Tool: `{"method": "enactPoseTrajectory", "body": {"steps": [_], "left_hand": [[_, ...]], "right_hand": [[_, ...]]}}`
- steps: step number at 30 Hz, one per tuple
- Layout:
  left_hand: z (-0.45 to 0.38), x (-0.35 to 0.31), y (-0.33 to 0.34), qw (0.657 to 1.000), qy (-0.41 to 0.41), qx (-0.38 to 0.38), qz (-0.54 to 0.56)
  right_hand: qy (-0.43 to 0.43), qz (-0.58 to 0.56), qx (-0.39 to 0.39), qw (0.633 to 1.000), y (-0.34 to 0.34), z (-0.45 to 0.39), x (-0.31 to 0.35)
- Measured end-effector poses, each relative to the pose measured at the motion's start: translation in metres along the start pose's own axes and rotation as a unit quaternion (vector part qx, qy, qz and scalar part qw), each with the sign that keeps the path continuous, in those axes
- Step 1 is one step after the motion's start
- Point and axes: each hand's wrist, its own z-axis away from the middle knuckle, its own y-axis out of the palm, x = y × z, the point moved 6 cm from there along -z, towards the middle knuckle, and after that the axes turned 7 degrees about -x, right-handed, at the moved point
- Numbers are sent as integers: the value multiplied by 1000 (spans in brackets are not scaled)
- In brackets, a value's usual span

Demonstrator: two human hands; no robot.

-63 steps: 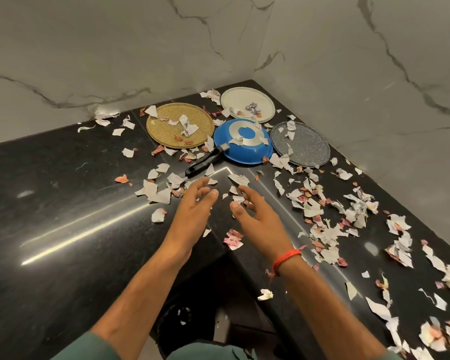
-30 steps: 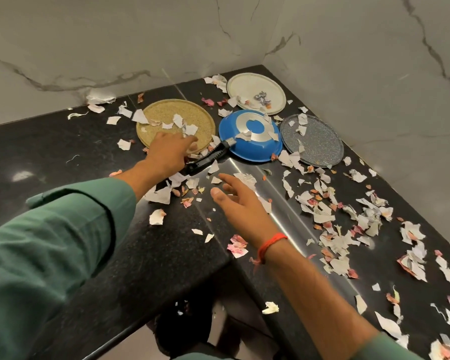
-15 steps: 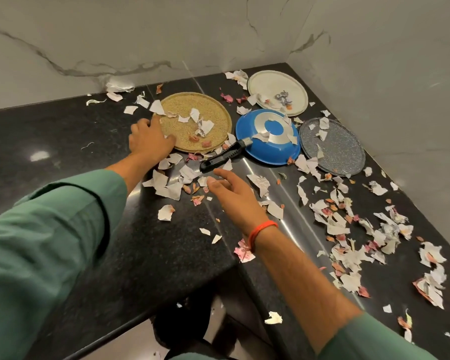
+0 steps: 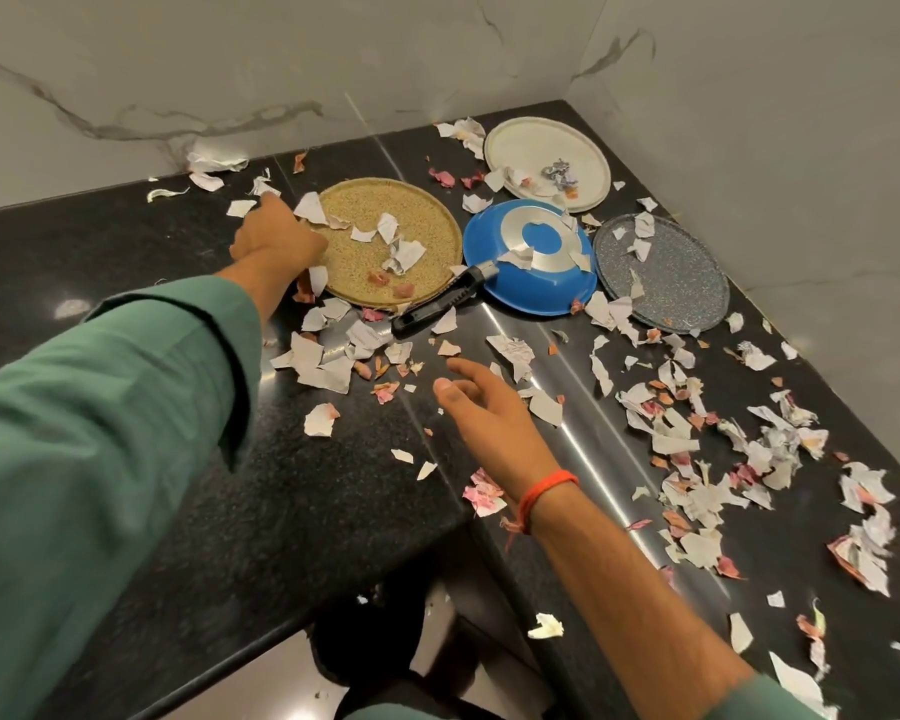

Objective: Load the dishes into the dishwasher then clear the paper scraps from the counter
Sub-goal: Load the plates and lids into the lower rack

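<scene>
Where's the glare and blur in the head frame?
Head view: bright streaks of glare run along the polished black counter right of the right hand, plus a soft spot at far left; the near green sleeve is soft and swollen by wide-angle distortion; paper scraps stay fairly sharp.

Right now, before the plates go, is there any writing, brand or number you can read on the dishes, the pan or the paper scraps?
No text can be read.
Paper scraps: some carry faint grey print, too small and blurred to read.
Gold plate, white plate, grey speckled plate: no lettering visible.
Blue pan, lying upside down: no legible stamp or brand on its base or black handle.
</scene>
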Motion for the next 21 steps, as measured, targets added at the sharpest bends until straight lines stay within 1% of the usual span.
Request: {"method": "enactPoseTrajectory", "body": {"steps": [2,3,7,9,10,13,17,19,21], "left_hand": [[1,4,-1,999,-25,-1,27],[2,6,-3,997,-46,-1,57],[-3,4,-16,969,-120,-11,214],[-10,1,-27,959,-127,-15,253],[-13,-2,-32,953,-118,-19,277],[-8,-27,-59,942,-46,-25,332],[1,-53,-95,931,102,-59,347],[21,-66,-108,920,195,-75,332],[51,-78,-112,910,297,-92,274]], "right_hand": [[-2,-3,2,1000,0,2,2],[-4,-4,2,1000,-1,2,3],[-11,4,5,1000,1,2,5],[-15,7,6,1000,2,3,7],[-18,9,8,1000,3,3,8],[-22,6,14,1000,5,7,12],[-27,2,23,999,6,11,17],[-32,-1,22,999,8,14,20],[-38,0,16,999,10,16,23]]}}
